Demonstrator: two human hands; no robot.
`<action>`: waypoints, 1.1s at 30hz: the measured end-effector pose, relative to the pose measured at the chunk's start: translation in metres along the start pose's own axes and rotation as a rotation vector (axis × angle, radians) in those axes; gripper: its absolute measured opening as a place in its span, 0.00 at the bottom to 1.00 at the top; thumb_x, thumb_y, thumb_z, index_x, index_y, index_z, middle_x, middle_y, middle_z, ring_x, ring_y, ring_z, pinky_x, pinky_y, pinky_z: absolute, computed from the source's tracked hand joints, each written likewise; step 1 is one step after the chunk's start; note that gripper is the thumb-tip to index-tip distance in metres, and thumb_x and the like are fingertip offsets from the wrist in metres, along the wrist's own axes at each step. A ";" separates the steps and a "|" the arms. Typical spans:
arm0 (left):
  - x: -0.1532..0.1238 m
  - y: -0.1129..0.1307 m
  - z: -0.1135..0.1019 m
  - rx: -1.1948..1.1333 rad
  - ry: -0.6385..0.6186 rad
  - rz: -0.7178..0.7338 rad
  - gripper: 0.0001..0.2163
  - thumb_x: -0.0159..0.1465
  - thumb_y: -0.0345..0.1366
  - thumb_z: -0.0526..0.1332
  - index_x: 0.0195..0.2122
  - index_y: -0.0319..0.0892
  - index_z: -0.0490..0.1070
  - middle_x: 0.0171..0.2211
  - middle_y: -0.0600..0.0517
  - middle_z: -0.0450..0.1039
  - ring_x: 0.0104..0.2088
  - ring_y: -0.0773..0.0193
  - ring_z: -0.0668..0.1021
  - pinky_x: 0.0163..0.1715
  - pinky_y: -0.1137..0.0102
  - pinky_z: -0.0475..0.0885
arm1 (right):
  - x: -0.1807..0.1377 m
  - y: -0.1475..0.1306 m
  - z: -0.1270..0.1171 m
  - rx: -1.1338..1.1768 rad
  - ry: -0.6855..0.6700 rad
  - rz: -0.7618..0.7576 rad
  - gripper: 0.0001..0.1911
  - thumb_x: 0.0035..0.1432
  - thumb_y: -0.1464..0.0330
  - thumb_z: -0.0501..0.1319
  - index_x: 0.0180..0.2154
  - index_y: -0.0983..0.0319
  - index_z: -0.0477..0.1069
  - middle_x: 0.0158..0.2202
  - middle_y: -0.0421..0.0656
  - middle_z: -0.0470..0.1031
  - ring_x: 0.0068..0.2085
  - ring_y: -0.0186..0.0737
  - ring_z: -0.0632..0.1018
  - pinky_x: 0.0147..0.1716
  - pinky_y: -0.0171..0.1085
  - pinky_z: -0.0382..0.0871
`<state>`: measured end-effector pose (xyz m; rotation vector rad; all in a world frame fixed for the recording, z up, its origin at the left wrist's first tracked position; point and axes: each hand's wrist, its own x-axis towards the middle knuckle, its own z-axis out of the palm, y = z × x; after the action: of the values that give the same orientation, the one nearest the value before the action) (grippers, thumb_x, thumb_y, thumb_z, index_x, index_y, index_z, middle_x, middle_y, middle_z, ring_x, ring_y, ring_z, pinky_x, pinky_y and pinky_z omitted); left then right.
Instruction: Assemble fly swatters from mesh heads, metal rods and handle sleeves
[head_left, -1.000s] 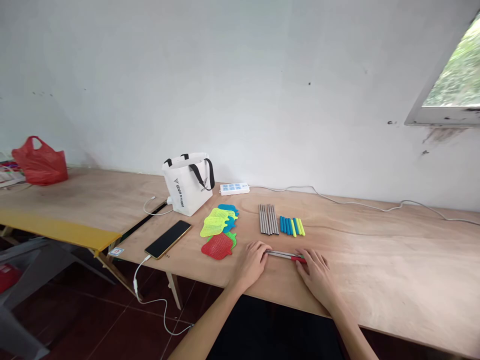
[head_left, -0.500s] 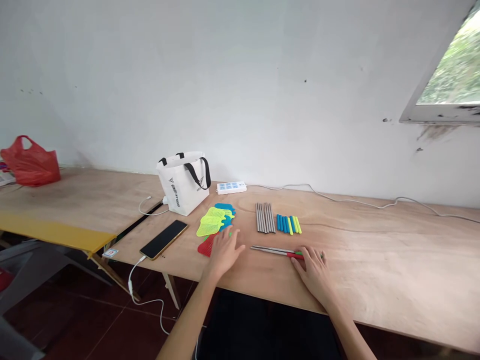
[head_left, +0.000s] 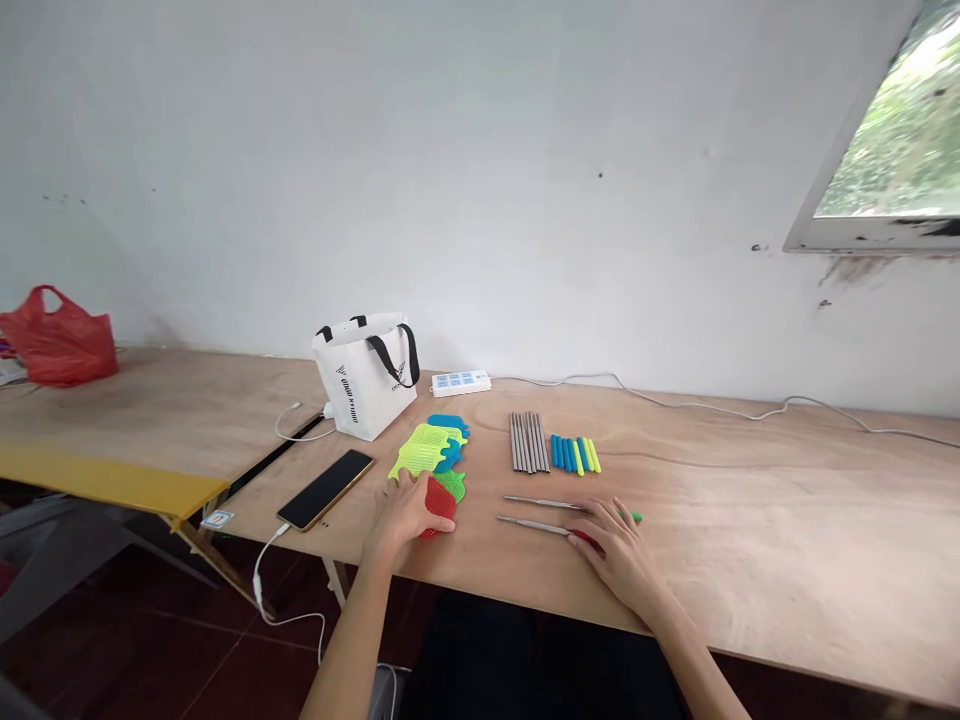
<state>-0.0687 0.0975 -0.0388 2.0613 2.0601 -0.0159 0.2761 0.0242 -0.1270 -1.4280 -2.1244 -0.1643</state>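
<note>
The left hand (head_left: 400, 514) spans the red mesh swatter head (head_left: 441, 507) — whether it grips, I cannot tell. The head looks light and flexible, easiest taken by its rim. Just behind it, a green mesh head (head_left: 452, 485) and lime mesh heads (head_left: 418, 456) crowd close; a smartphone (head_left: 326, 489) lies left of it. Right of it, the right hand (head_left: 611, 543) covers two metal rods (head_left: 532, 524) — hold unclear.

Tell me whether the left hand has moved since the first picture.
Yes. The left hand has moved left, nearer the phone, to the red mesh.
</note>
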 end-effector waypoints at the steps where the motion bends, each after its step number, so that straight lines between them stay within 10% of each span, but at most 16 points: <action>1: 0.000 0.000 0.000 0.006 0.015 -0.002 0.42 0.50 0.54 0.72 0.63 0.42 0.63 0.60 0.33 0.64 0.60 0.34 0.67 0.58 0.50 0.61 | 0.000 0.000 0.000 0.014 0.005 -0.007 0.11 0.70 0.63 0.54 0.45 0.51 0.76 0.56 0.42 0.74 0.56 0.47 0.75 0.64 0.59 0.61; 8: 0.003 0.002 0.005 -0.141 0.115 0.087 0.40 0.53 0.44 0.73 0.65 0.42 0.58 0.55 0.38 0.70 0.56 0.40 0.73 0.54 0.55 0.64 | 0.000 0.000 0.000 0.168 0.020 0.049 0.09 0.72 0.67 0.50 0.43 0.56 0.68 0.45 0.41 0.78 0.48 0.42 0.77 0.60 0.52 0.65; 15: 0.010 0.023 0.015 -0.797 0.355 0.300 0.32 0.61 0.38 0.66 0.65 0.48 0.54 0.59 0.43 0.69 0.55 0.49 0.75 0.52 0.59 0.69 | -0.005 0.002 -0.002 0.105 0.101 0.118 0.21 0.69 0.75 0.43 0.53 0.56 0.69 0.45 0.45 0.76 0.45 0.46 0.75 0.45 0.46 0.69; 23: 0.038 0.050 0.050 -1.613 0.211 0.221 0.27 0.50 0.46 0.76 0.47 0.39 0.73 0.43 0.45 0.78 0.42 0.55 0.80 0.42 0.65 0.77 | -0.002 0.000 -0.003 0.050 0.173 0.205 0.17 0.73 0.61 0.50 0.55 0.52 0.72 0.36 0.42 0.72 0.39 0.41 0.75 0.39 0.40 0.67; 33: 0.023 0.073 0.060 -1.540 0.097 0.289 0.21 0.53 0.50 0.73 0.40 0.39 0.76 0.37 0.45 0.78 0.28 0.60 0.78 0.16 0.72 0.68 | -0.002 0.000 -0.002 0.083 0.112 0.181 0.17 0.74 0.62 0.47 0.49 0.56 0.72 0.36 0.41 0.73 0.37 0.40 0.76 0.38 0.38 0.67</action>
<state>0.0125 0.1107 -0.0898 1.2137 0.9848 1.2577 0.2774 0.0222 -0.1267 -1.5158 -1.8799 -0.0834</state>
